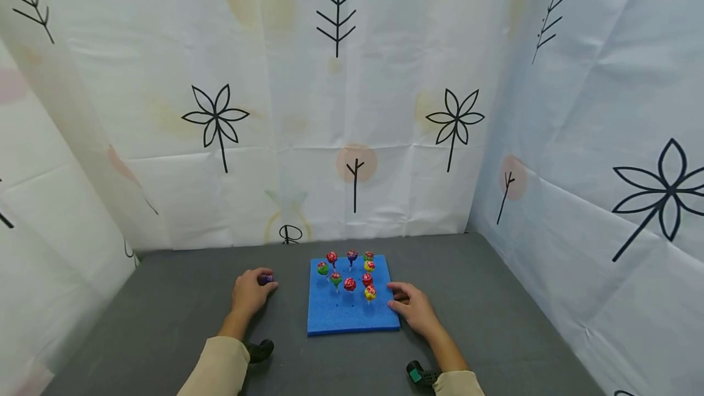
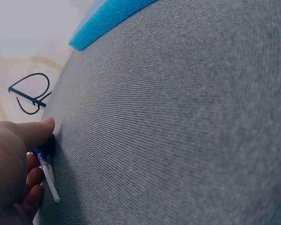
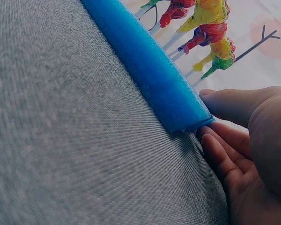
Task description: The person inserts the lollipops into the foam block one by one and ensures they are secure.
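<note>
On the grey table, left of the blue foam board [image 1: 352, 321], my left hand [image 1: 250, 291] holds a purple-wrapped lollipop [image 1: 267, 278] between thumb and fingers. Its white stick [image 2: 52, 186] points out below the fingers in the left wrist view, while the thumb partly hides the wrapped head. My right hand [image 1: 416, 309] grips the right edge of the board, thumb [image 3: 229, 105] at the upper side and fingers lower along the edge. Several lollipops stand upright in the board, among them a purple one [image 1: 352, 255], a red one [image 1: 349, 285] and a yellow-red one [image 1: 370, 293].
Small holes dot the front part of the board. A grey cloth-like surface [image 1: 297, 365] covers the table. White printed curtains [image 1: 385, 109] stand behind it and along both sides. Each wrist wears a dark strap-on device [image 1: 260, 351].
</note>
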Available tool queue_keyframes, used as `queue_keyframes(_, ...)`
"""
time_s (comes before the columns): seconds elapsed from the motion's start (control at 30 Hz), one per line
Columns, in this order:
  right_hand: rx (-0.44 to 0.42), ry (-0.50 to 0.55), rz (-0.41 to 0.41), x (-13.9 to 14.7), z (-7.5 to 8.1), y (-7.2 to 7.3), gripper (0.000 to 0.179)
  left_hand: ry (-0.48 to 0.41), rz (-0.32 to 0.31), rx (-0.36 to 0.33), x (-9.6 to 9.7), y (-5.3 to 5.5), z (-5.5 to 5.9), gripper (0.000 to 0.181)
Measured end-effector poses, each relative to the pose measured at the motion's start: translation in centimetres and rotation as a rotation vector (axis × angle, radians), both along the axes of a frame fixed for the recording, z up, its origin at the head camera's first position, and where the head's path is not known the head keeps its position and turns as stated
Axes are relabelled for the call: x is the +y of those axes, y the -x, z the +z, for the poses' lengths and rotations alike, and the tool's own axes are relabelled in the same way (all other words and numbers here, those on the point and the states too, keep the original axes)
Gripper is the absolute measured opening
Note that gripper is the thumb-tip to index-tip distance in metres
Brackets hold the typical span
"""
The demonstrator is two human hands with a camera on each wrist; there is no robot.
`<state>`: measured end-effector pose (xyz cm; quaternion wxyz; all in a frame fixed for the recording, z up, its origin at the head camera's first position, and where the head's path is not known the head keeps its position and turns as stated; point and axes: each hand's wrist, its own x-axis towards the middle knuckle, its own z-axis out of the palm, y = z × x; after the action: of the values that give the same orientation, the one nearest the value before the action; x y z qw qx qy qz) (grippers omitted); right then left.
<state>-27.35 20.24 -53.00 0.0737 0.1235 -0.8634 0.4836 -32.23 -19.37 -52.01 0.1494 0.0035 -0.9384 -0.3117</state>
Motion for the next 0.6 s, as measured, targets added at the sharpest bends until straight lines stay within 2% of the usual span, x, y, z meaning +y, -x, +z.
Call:
queue_keyframes(0.37, 0.008, 0.005, 0.001, -0.02, -0.07, 0.03, 0.033, -0.047, -0.01, -0.014, -0.08, -0.2, 0.17, 0.027)
queue_keyframes(0.6, 0.004, 0.006, 0.006, -0.06, 0.02, 0.0, 0.033, -0.071, -0.026, 0.018, -0.02, -0.36, 0.72, 0.025)
